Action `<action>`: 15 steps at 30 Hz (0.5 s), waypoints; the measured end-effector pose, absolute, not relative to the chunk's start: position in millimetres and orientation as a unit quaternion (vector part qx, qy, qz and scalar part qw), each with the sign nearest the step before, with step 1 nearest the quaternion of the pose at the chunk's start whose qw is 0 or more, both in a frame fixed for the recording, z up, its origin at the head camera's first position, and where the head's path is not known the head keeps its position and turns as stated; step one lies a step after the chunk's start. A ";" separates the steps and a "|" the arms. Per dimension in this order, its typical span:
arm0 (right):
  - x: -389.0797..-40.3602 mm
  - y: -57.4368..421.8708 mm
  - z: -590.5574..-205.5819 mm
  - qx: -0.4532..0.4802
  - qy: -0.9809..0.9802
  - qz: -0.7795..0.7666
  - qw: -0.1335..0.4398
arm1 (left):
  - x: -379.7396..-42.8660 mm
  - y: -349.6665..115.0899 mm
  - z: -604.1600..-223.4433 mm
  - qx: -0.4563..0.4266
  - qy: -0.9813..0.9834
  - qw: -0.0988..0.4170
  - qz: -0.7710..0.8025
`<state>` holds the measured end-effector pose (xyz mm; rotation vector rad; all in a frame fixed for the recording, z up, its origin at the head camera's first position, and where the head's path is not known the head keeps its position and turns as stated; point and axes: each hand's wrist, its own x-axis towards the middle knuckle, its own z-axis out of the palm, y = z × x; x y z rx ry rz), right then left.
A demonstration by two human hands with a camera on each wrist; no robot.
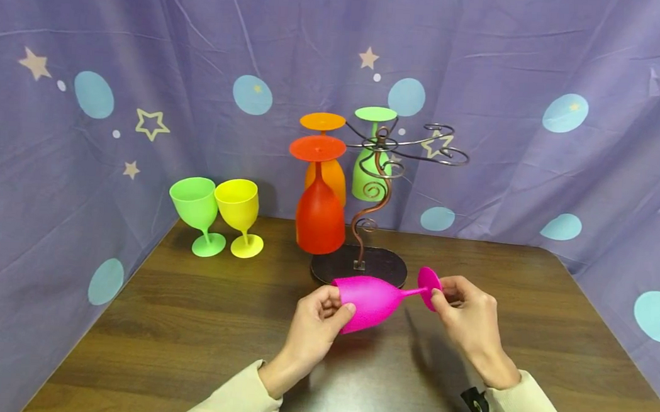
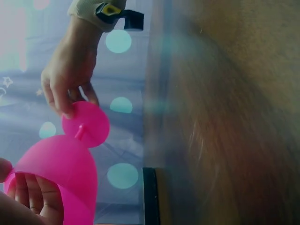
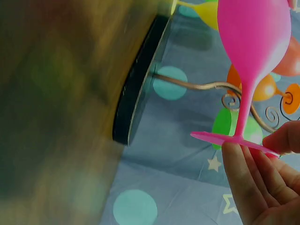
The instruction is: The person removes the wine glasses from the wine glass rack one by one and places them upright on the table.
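Note:
A magenta goblet (image 1: 371, 302) lies sideways in the air above the table, its bowl to the left and its round foot (image 1: 428, 288) to the right. My left hand (image 1: 314, 328) grips the bowl by its rim, thumb on the outer wall. With thumb and fingers, my right hand (image 1: 471, 315) pinches the edge of the foot, seen also in the right wrist view (image 3: 253, 183). Just behind the goblet stands a metal glass rack (image 1: 384, 203) on a dark oval base. Red (image 1: 320, 221), orange (image 1: 332, 174) and light green (image 1: 370, 177) goblets hang upside down from its arms.
Upright at the back left of the wooden table (image 1: 198, 324) stand a green goblet (image 1: 194, 204) and a yellow goblet (image 1: 238, 203). Curled rack arms (image 1: 446, 153) without goblets reach right and forward. A purple patterned curtain (image 1: 295, 34) surrounds the table's back and sides.

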<state>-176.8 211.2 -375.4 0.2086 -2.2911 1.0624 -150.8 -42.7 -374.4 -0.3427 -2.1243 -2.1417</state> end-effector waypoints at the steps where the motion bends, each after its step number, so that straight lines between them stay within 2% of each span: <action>1: -175.1 210.2 -376.6 0.083 -0.862 0.407 0.289 | -150.0 -44.8 -373.3 -0.114 -0.703 0.056 -0.700; 9: -175.1 206.7 -380.5 0.154 -0.827 0.504 0.195 | -142.0 -67.4 -356.5 -0.101 -0.737 0.093 -0.662; 15: -193.2 210.8 -375.8 0.126 -0.810 0.553 0.151 | -139.5 -91.6 -343.0 -0.117 -0.785 0.134 -0.594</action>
